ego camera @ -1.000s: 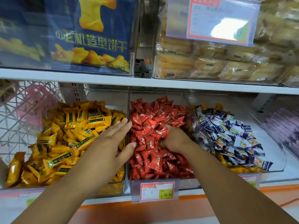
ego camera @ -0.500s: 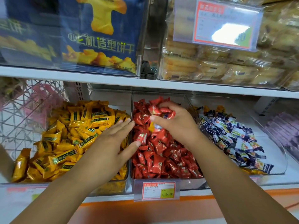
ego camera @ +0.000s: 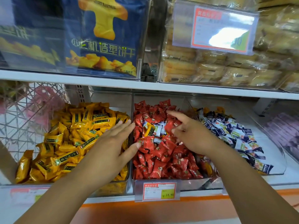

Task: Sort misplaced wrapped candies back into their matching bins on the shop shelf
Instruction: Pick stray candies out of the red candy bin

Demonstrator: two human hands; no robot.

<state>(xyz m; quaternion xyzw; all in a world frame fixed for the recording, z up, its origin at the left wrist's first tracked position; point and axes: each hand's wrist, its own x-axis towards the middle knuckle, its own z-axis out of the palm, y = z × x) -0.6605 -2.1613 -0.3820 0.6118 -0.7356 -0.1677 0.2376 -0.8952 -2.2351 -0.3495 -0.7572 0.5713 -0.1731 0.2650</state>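
Left hand (ego camera: 111,143): lying flat with straight fingers, gripping nothing, at the yellow bin's (ego camera: 111,189) right edge.
Right hand (ego camera: 192,135): hovering over the red bin (ego camera: 192,183), fingers spread, grasping nothing.
Strays: one yellow candy (ego camera: 149,130) and white-and-blue candies (ego camera: 158,129) are sitting atop the red candies (ego camera: 155,159), between both hands.

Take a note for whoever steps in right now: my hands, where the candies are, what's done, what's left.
Left hand: open, flat on the yellow candies by the divider.
Right hand: open, empty, over the red bin.
Strays lying on the red candies: one yellow candy, a few blue-and-white candies.
Done: strays are exposed, none removed.
Left: yellow candy back with the yellow candies, blue-and-white ones to the right bin.
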